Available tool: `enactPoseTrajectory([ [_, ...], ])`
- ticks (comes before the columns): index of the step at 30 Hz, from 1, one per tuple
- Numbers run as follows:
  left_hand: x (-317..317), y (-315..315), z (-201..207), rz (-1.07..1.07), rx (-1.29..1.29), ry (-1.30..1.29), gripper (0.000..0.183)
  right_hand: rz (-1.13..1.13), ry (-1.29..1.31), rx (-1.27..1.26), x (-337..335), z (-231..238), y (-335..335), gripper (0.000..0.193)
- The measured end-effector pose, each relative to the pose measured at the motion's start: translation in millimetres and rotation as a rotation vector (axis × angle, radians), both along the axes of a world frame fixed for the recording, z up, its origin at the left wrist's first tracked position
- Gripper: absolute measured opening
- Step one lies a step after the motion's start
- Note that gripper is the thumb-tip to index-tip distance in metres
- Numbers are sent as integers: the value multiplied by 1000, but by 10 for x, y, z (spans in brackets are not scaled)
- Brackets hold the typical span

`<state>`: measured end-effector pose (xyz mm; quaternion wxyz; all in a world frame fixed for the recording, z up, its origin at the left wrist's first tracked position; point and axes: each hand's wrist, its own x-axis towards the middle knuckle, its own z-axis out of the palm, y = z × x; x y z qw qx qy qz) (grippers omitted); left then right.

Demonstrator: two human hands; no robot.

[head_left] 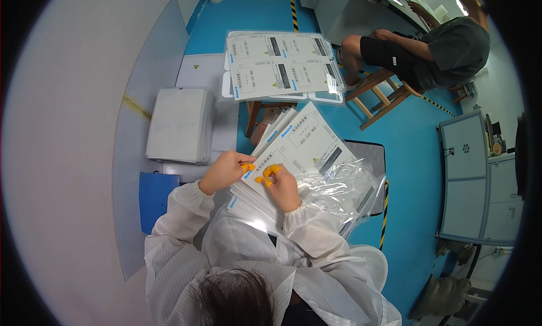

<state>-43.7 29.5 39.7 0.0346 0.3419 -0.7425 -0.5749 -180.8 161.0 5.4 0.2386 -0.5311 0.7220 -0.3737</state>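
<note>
A fanned stack of white printed sheets (pixel 313 135) with blue lettering and dark label blocks lies across my lap, tilted. My left hand (pixel 226 170) is at the near left corner of the top sheet, its fingers closed on the edge. Yellow finger cots cover fingertips of both hands. Just to the right, my right hand (pixel 282 189) rests over the same corner with its fingers curled inward. Whatever lies between those fingertips is too small to make out. Crumpled clear plastic film (pixel 339 191) covers the right side of the stack, beside my right forearm.
Beyond the lap stack, more printed sheets (pixel 254 72) lie on a wooden stool (pixel 254 112). A pale stack (pixel 178 125) and a blue bin (pixel 155 199) stand along the left wall panel. Another person (pixel 440 49) sits at the upper right; a grey cabinet (pixel 463 173) is at right.
</note>
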Motion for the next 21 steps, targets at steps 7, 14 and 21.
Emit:
enactPoseTrajectory([
  [7,-32,-4,-45,42,71,47,30,89,55,2,73,25,120,27],
  [14,-26,-1,-8,0,60,10,29,6,18,76,0,-36,61,27],
  [21,-35,-4,-15,24,100,25,31,129,40,-26,91,-25,131,18],
])
